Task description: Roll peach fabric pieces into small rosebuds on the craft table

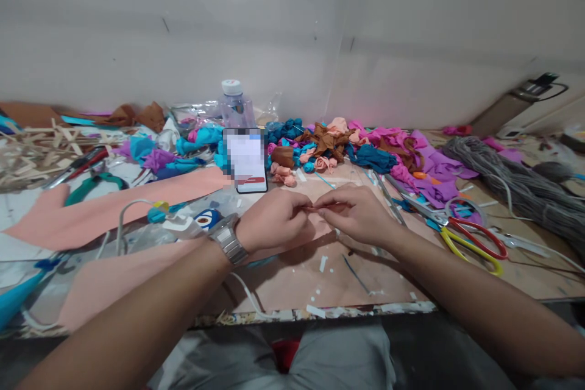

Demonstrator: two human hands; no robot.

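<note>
Both hands meet over the middle of the table, fingertips almost touching. My left hand [276, 216], with a metal watch [228, 241] on its wrist, pinches the edge of a peach crepe paper strip [105, 283]. That strip runs under my left forearm toward the lower left. My right hand [354, 213] pinches the same paper edge from the other side, thumb and fingers closed. The fingers partly hide the edge between them. Just beyond stands a phone [249, 164] with a lit, blurred screen. Several rolled peach paper flowers [283, 173] lie close behind my hands.
A heap of coloured crepe paper [365, 146] lines the wall. Scissors with red and yellow handles [473, 244] lie right, near grey yarn [534, 189]. Left are green-handled pliers [95, 183], wood strips [41, 149] and another peach sheet [137, 207]. A bottle [236, 106] stands behind the phone.
</note>
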